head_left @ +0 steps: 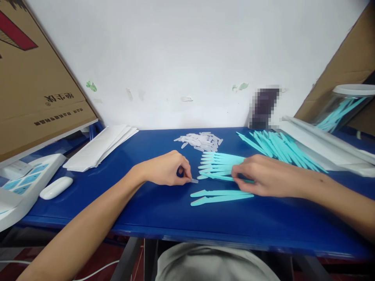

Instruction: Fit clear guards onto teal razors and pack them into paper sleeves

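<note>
My left hand (172,169) is closed in a pinch, with a small translucent blade cap (194,180) sticking out of its fingertips. To its right, my right hand (258,175) pinches the handle of a teal eyebrow razor (218,176), its head pointing left toward that cap. Just behind lies a row of several teal razors with whitish tips (219,158), partly covered by my right hand. Two more teal razors (219,197) lie side by side nearer the front edge. Farther back is a heap of loose translucent caps (202,140).
A pile of teal razors (281,148) lies at the back right, beside white packaging (328,144) and a clear jar (342,109) of razors. White sleeves (99,146), a white mouse (56,187) and a white tray (38,187) are left. Cardboard boxes (38,86) flank the blue table (164,218).
</note>
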`<state>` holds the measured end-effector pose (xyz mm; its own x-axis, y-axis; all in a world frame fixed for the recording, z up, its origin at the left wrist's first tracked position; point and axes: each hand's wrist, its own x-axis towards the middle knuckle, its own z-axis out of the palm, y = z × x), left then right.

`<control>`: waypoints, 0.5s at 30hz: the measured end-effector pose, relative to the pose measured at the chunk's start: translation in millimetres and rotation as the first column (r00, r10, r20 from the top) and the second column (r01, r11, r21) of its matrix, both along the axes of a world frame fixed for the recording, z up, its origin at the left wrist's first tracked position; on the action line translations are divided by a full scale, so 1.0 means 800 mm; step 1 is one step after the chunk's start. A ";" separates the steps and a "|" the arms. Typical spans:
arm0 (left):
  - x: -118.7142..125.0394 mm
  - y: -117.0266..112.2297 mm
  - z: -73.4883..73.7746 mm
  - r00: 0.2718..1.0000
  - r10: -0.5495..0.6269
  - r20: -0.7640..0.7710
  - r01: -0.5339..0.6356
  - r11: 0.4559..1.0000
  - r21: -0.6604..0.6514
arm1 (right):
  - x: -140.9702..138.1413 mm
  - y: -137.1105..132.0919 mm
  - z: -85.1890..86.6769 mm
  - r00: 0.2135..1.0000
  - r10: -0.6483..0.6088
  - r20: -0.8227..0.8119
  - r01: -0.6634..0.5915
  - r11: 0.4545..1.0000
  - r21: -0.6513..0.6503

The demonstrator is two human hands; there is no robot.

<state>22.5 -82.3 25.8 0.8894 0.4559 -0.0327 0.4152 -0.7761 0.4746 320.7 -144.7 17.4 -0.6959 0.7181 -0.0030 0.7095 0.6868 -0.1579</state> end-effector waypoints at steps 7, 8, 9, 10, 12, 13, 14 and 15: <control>0.000 0.006 -0.005 1.000 0.000 0.018 -0.001 0.997 0.077 | 0.000 0.000 0.007 0.997 0.022 -0.076 -0.017 0.998 0.060; 0.000 0.006 -0.005 1.000 0.000 0.020 -0.002 0.997 0.081 | 0.000 0.001 0.007 0.997 0.023 -0.076 -0.019 0.999 0.047; 0.001 0.006 -0.005 1.000 0.001 0.020 -0.003 0.997 0.082 | 0.001 0.002 0.006 0.997 0.023 -0.077 -0.021 0.999 0.033; 0.001 0.006 -0.005 1.000 0.003 0.018 -0.004 0.997 0.082 | 0.001 0.002 0.006 0.997 0.024 -0.078 -0.022 1.000 0.021; 0.001 0.006 -0.006 1.000 0.004 0.012 -0.005 0.997 0.078 | 0.002 0.003 0.004 0.996 0.026 -0.083 -0.026 1.000 0.002; 0.001 0.007 -0.006 1.000 0.006 0.011 -0.007 0.997 0.076 | 0.003 0.003 0.003 0.995 0.029 -0.091 -0.029 1.000 0.001; 0.000 0.007 -0.007 1.000 0.006 0.010 -0.007 0.997 0.075 | 0.004 0.004 0.003 0.995 0.031 -0.096 -0.032 0.999 0.000; 0.000 0.007 -0.007 1.000 0.008 0.010 -0.008 0.997 0.075 | 0.005 0.004 0.002 0.994 0.034 -0.100 -0.035 0.999 0.001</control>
